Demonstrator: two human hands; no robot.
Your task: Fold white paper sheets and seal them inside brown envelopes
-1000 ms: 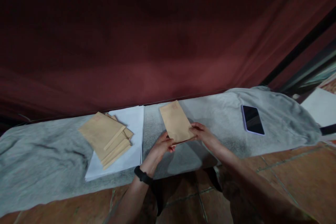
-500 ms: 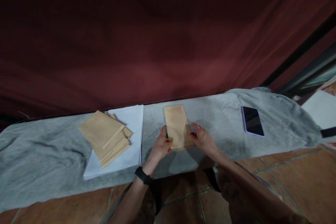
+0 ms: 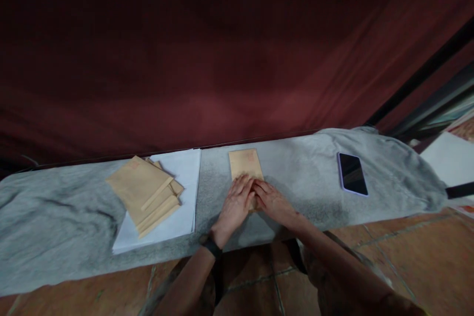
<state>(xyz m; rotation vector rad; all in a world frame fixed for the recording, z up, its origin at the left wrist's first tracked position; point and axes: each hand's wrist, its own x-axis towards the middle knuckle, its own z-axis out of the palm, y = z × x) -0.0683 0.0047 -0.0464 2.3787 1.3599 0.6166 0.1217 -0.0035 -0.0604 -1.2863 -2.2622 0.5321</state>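
Note:
A brown paper envelope (image 3: 245, 160) lies on the grey cloth in front of me, with faint reddish print near its far right corner. Flat across its near left part rests my left hand (image 3: 237, 201), fingers stretched out; a dark band circles that wrist. My right hand (image 3: 272, 201) lies flat on the near right part, its fingertips meeting those of the left. Between them the hands cover most of the envelope's near half. Neither hand grips anything.
To the left, several brown envelopes (image 3: 142, 187) are fanned over a stack of white paper (image 3: 188, 207). A phone (image 3: 352, 174) in a purple case lies at right. Grey cloth (image 3: 307, 163) covers the long surface, and a dark red curtain (image 3: 207, 84) hangs behind it.
Both hands have moved from the envelope's side edges inward onto its top, coming together and flattening over its near half. The envelope stays in about the same place.

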